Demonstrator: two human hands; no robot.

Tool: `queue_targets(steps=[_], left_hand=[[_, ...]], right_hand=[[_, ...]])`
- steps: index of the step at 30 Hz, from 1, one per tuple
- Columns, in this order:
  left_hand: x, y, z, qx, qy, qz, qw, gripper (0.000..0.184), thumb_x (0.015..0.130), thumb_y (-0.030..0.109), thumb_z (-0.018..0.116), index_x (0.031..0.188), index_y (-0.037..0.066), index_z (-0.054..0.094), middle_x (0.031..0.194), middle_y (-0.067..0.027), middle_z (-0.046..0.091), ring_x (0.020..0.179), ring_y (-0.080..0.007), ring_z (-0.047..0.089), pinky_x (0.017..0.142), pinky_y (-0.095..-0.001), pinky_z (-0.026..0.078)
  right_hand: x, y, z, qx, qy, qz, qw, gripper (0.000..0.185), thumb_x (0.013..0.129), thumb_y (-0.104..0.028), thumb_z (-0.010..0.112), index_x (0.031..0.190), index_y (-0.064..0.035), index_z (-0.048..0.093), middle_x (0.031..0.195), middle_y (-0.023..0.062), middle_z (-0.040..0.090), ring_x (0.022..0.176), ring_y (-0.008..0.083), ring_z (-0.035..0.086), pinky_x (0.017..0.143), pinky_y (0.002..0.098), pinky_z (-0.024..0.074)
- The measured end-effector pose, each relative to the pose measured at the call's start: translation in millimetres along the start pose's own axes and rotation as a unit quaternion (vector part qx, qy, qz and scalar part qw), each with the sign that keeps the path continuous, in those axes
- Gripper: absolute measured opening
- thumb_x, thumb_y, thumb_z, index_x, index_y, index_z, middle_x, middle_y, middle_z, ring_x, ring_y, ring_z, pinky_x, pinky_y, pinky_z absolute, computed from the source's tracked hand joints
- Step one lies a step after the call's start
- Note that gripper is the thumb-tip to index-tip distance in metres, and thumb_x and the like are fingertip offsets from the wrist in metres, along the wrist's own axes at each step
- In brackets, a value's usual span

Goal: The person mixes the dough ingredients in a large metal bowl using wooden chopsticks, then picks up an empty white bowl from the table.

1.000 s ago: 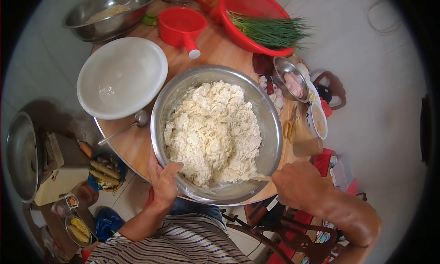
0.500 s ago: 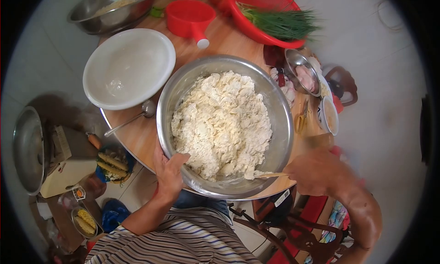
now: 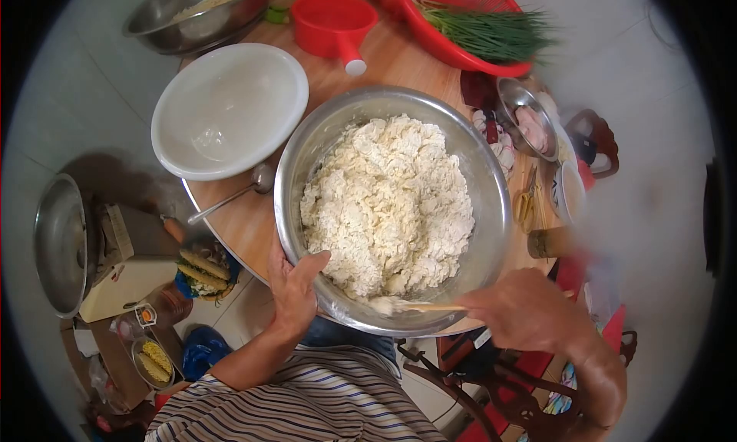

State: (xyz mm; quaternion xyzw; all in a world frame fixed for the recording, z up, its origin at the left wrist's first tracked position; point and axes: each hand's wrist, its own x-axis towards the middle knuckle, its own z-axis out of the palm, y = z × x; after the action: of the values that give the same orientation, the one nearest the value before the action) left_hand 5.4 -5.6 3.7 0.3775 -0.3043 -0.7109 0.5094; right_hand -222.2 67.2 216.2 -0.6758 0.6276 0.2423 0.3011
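Observation:
A wide steel mixing bowl (image 3: 491, 181) stands near the table's front edge, filled with a pale, shaggy flour dough (image 3: 395, 204). My left hand (image 3: 296, 288) grips the bowl's rim at the lower left, thumb over the edge and fingers outside. At the lower right, my right hand (image 3: 522, 311) is closed around wooden chopsticks (image 3: 434, 306); whether there is one or two I cannot make out. Their tip, coated in dough, presses into the mixture at the near side of the bowl.
A white basin (image 3: 230, 112) and a ladle (image 3: 261, 179) lie left of the bowl. Behind are a red scoop (image 3: 332, 28) and a red colander (image 3: 441, 47) of green chives (image 3: 484, 31). Yellow scissors (image 3: 526, 206), a jar (image 3: 549, 242) and a small steel bowl (image 3: 530, 127) sit right.
My right hand has moved left and slightly down with the chopsticks, whose tip now sits further left in the dough. The whole view has shifted a little; my left hand stays on the rim.

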Motion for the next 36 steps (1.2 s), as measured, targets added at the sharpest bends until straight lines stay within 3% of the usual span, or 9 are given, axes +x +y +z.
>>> queue_targets(steps=[5, 9, 20, 23, 27, 29, 33, 36], left_hand=[[-0.8, 3.3, 1.3, -0.044, -0.007, -0.007, 0.999, 0.065, 0.084, 0.001, 0.064, 0.146, -0.004, 0.043, 0.129, -0.0149, 0.061, 0.114, -0.0224, 0.062, 0.101, -0.0338, 0.049], [-2.2, 5.7, 4.0, -0.052, -0.02, -0.019, 0.998, 0.065, 0.086, 0.003, 0.066, 0.147, -0.004, 0.042, 0.131, -0.0156, 0.061, 0.117, -0.0228, 0.061, 0.102, -0.0347, 0.049], [1.4, -3.4, -3.6, -0.05, -0.036, -0.003, 0.998, 0.065, 0.087, 0.006, 0.068, 0.146, -0.004, 0.043, 0.132, -0.014, 0.061, 0.118, -0.0215, 0.06, 0.106, -0.0348, 0.046], [-0.3, -2.5, -1.8, -0.052, -0.032, -0.004, 0.998, 0.064, 0.088, 0.005, 0.068, 0.146, -0.003, 0.043, 0.132, -0.014, 0.06, 0.118, -0.0216, 0.059, 0.105, -0.0346, 0.046], [-4.9, -6.1, 4.5, -0.063, -0.024, 0.017, 0.998, 0.062, 0.091, 0.005, 0.066, 0.148, -0.003, 0.042, 0.133, -0.0135, 0.06, 0.119, -0.021, 0.059, 0.106, -0.0342, 0.045], [-6.5, -6.9, 5.7, -0.07, -0.024, 0.023, 0.997, 0.061, 0.093, 0.005, 0.065, 0.148, -0.003, 0.041, 0.134, -0.0132, 0.059, 0.119, -0.0206, 0.058, 0.106, -0.034, 0.045], [-7.1, -9.7, 5.8, -0.062, -0.01, 0.022, 0.998, 0.055, 0.098, 0.008, 0.062, 0.148, -0.003, 0.042, 0.134, -0.0126, 0.059, 0.12, -0.0192, 0.057, 0.106, -0.0331, 0.043], [-7.8, -11.8, 4.2, -0.062, -0.01, 0.025, 0.998, 0.053, 0.1, 0.011, 0.061, 0.148, -0.003, 0.042, 0.134, -0.0125, 0.059, 0.12, -0.0187, 0.056, 0.106, -0.0327, 0.043]], right_hand=[[34.1, -18.1, 48.2, -0.01, 0.147, -0.042, 0.988, 0.041, 0.079, -0.007, 0.065, 0.12, -0.0039, 0.069, 0.074, 0.0172, 0.07, 0.067, 0.0355, 0.071, 0.062, 0.0494, 0.0538], [55.0, -33.8, 60.0, -0.035, 0.2, -0.013, 0.979, 0.041, 0.08, -0.005, 0.064, 0.121, -0.0068, 0.066, 0.075, 0.0163, 0.068, 0.067, 0.037, 0.068, 0.06, 0.0484, 0.0521], [68.7, 7.9, 34.5, -0.002, 0.289, 0.033, 0.957, 0.015, 0.088, -0.007, 0.061, 0.1, -0.0092, 0.07, 0.079, 0.0162, 0.07, 0.075, 0.0393, 0.068, 0.065, 0.0496, 0.0519], [50.4, 9.5, 16.1, 0.094, 0.285, 0.078, 0.951, 0.012, 0.088, -0.008, 0.061, 0.094, -0.0073, 0.071, 0.081, 0.0198, 0.07, 0.08, 0.0445, 0.067, 0.074, 0.0553, 0.051], [20.9, 25.8, 12.5, 0.065, 0.273, 0.122, 0.952, 0.011, 0.089, -0.01, 0.062, 0.093, -0.0074, 0.071, 0.082, 0.02, 0.069, 0.082, 0.0451, 0.066, 0.075, 0.0556, 0.0502], [-0.4, 30.8, 15.0, -0.014, 0.275, 0.093, 0.957, 0.013, 0.089, -0.011, 0.06, 0.095, -0.0086, 0.071, 0.08, 0.0203, 0.068, 0.078, 0.0445, 0.066, 0.072, 0.0554, 0.0505], [-28.8, 3.5, 18.1, 0.002, 0.25, 0.128, 0.96, 0.016, 0.088, -0.01, 0.06, 0.097, -0.0088, 0.072, 0.075, 0.0201, 0.068, 0.071, 0.0429, 0.067, 0.068, 0.0544, 0.0513], [-28.0, -20.3, 25.0, -0.08, 0.226, 0.124, 0.963, 0.027, 0.079, -0.009, 0.061, 0.103, -0.0076, 0.072, 0.073, 0.0171, 0.067, 0.068, 0.0425, 0.066, 0.063, 0.0514, 0.0511]])
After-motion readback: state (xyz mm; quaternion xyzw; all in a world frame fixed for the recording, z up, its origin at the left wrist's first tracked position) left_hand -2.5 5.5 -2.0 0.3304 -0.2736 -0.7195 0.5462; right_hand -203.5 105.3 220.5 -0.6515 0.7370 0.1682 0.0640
